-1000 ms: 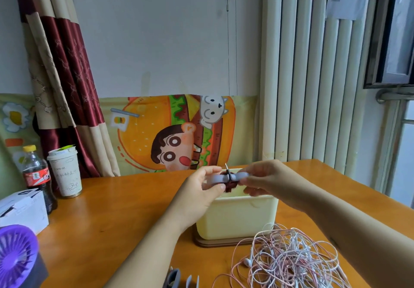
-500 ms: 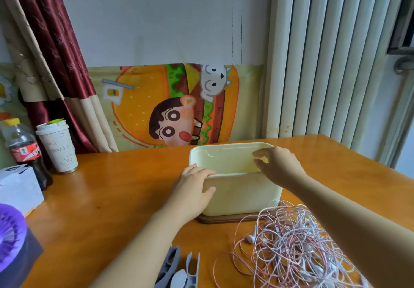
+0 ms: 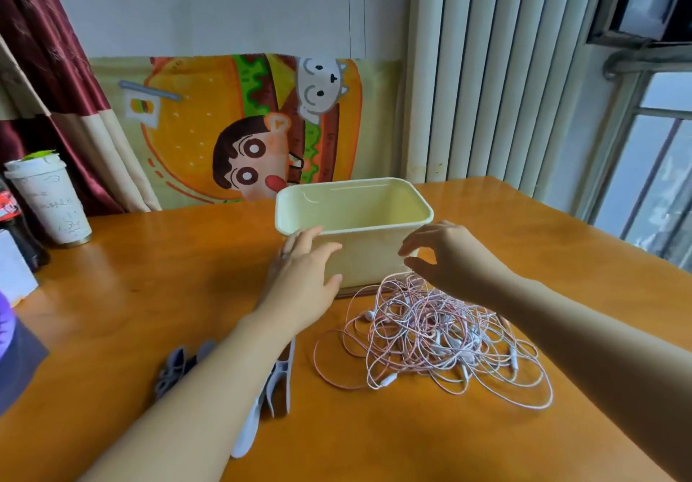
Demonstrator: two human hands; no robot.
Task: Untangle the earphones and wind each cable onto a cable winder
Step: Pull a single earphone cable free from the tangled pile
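A tangled heap of pink and white earphones (image 3: 430,335) lies on the wooden table (image 3: 149,294), right of centre, in front of a cream plastic bin (image 3: 355,219). Grey-lilac cable winders (image 3: 277,380) lie near the front, partly hidden under my left forearm; another (image 3: 176,369) lies to their left. My left hand (image 3: 303,279) hovers at the bin's front left with fingers loosely spread, holding nothing. My right hand (image 3: 445,257) hangs above the far edge of the heap, fingers relaxed and empty.
A paper cup (image 3: 52,200) and a cola bottle (image 3: 15,227) stand at the far left by a white box (image 3: 11,272). A purple fan (image 3: 7,346) sits at the left edge. A cartoon cloth, curtain and radiator line the back wall.
One second ago both hands held a wound winder above the bin. It is gone from my hands now, and both have drawn back toward me, empty. The view has tilted down.
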